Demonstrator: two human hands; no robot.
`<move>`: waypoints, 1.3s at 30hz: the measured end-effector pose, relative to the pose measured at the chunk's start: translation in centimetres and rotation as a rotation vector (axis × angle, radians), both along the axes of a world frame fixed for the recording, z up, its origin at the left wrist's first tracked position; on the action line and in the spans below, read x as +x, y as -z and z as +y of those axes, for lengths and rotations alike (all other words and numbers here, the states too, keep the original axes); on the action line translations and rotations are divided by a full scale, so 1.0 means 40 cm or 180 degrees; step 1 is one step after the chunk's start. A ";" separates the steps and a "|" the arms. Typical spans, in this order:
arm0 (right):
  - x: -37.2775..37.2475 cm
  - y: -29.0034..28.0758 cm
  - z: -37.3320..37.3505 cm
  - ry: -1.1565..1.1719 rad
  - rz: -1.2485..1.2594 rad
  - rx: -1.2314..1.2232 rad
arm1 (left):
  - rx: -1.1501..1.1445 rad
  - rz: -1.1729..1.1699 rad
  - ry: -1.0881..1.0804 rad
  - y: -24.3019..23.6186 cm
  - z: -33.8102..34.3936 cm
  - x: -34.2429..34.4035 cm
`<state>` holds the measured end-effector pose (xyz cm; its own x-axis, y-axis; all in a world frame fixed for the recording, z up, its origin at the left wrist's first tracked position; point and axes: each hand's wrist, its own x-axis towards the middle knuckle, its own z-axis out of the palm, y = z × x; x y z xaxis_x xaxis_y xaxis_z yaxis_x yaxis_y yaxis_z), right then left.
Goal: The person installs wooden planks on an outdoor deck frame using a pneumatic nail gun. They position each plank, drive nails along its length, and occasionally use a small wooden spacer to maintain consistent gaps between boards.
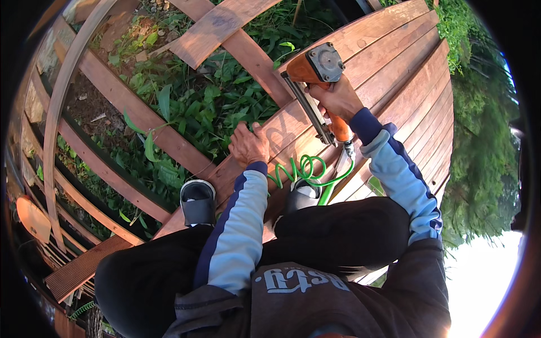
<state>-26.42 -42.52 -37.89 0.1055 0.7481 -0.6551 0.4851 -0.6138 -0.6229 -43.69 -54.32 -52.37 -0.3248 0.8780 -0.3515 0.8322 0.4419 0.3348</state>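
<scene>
My right hand point(341, 101) is closed around the handle of an orange pneumatic nail gun point(327, 63) with a grey cap and a long dark magazine. The nail gun is held over the reddish-brown deck planks point(389, 53), its nose toward the plank at the deck's inner edge. A coiled green air hose point(307, 166) runs from the fitting at the handle's base. To the left, my left hand point(249, 145) grips the edge of the edge plank point(225, 172), fingers bent over it. Whether the gun's nose touches the wood cannot be seen clearly.
Open joists point(132, 107) cross over green plants point(191, 107) on the left, with gaps between them. A loose board point(220, 28) lies across a joist at the top. My feet in dark sandals point(198, 201) stand on the planks. Trees point(479, 124) rise beyond the right edge.
</scene>
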 end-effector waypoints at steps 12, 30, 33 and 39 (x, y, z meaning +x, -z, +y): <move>-0.009 0.009 0.002 -0.0138 -0.0109 0.0036 | 0.0049 0.0078 0.0079 -0.002 0.000 0.001; 0.041 -0.034 -0.041 0.0212 -0.0147 -0.0129 | -0.0027 -0.0014 0.0051 -0.012 0.006 0.001; 0.042 -0.023 -0.084 0.0239 0.0049 -0.0193 | 0.0142 0.0052 0.0060 -0.007 0.002 0.001; 0.041 -0.004 -0.123 0.0071 -0.0202 -0.0154 | 0.0150 0.0085 0.0071 -0.008 0.003 0.000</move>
<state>-24.79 -47.45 -37.72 0.1643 0.7128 -0.6818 0.5084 -0.6535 -0.5608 -43.70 -54.22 -52.06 -0.3138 0.9005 -0.3011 0.8505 0.4076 0.3324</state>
